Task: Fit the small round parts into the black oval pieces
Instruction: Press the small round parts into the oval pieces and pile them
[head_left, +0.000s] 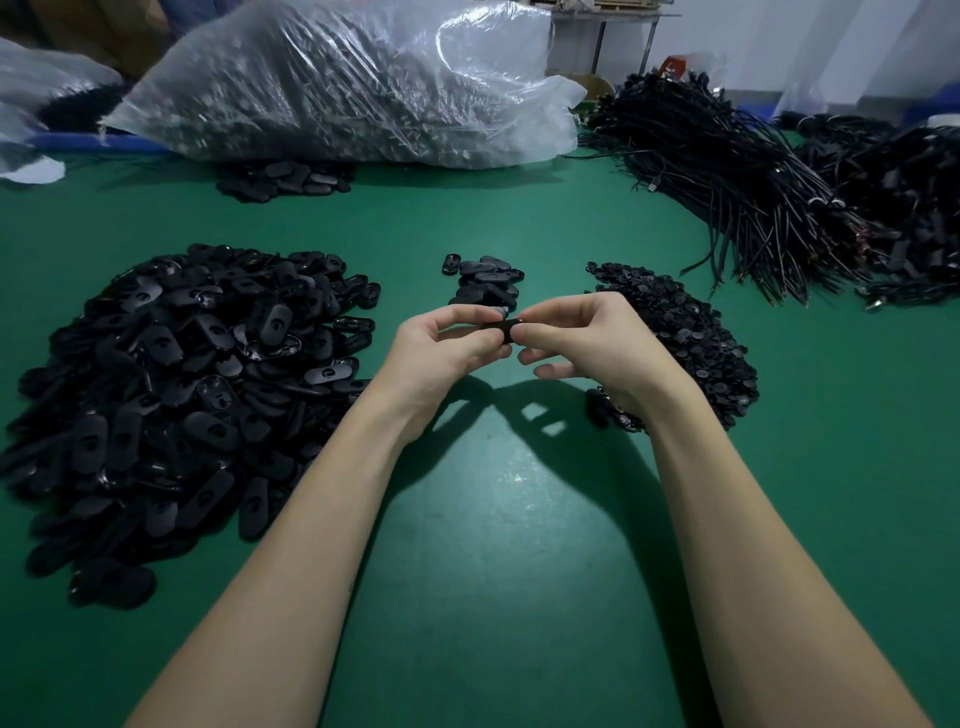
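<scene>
A black oval piece is held above the green table between both hands. My left hand grips its left end with curled fingers and thumb. My right hand pinches its right end with thumb and forefinger. Whether a small round part sits under those fingertips I cannot tell. A big heap of black oval pieces lies to the left. A heap of small round parts lies to the right, partly behind my right hand. A small group of oval pieces lies just beyond my hands.
A large clear plastic bag of dark parts lies at the back, with a few oval pieces in front of it. Bundles of black cables fill the back right. The green table runs between my forearms.
</scene>
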